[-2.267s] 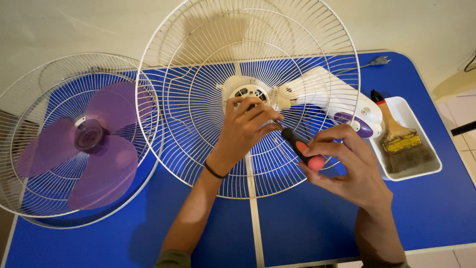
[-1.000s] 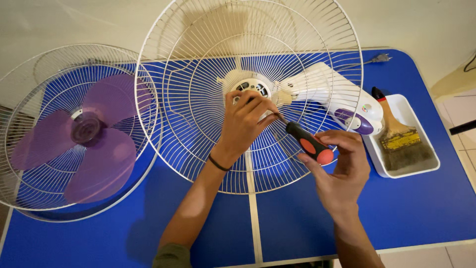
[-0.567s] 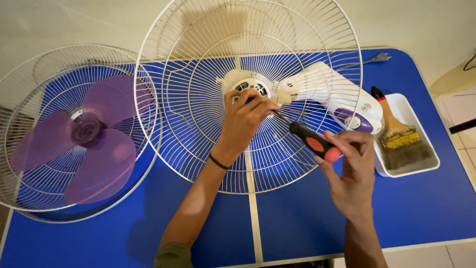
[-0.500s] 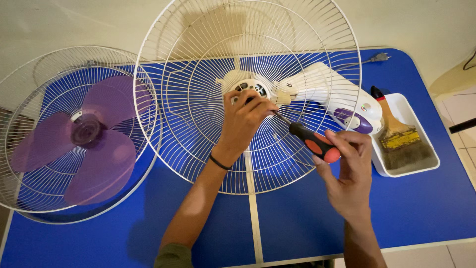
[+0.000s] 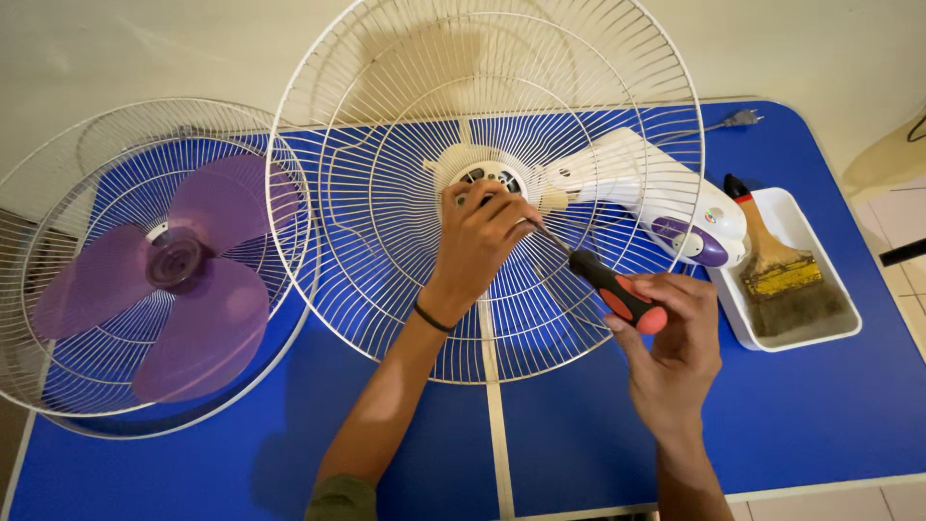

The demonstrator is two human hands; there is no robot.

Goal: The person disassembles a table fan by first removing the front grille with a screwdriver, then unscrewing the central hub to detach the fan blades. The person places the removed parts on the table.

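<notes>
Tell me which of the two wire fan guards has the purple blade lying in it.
The left guard, flat on the table; the larger guard under the left hand holds none.

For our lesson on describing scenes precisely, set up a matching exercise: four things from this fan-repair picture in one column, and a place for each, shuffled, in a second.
1. red-and-black screwdriver
2. purple three-blade fan propeller
3. worn wooden-handled paintbrush
4. grey power plug

A. in the white rectangular tray
B. in the right hand
C. at the blue table's far edge
D. in the left wire fan guard

Pairs: 1-B, 2-D, 3-A, 4-C
</notes>
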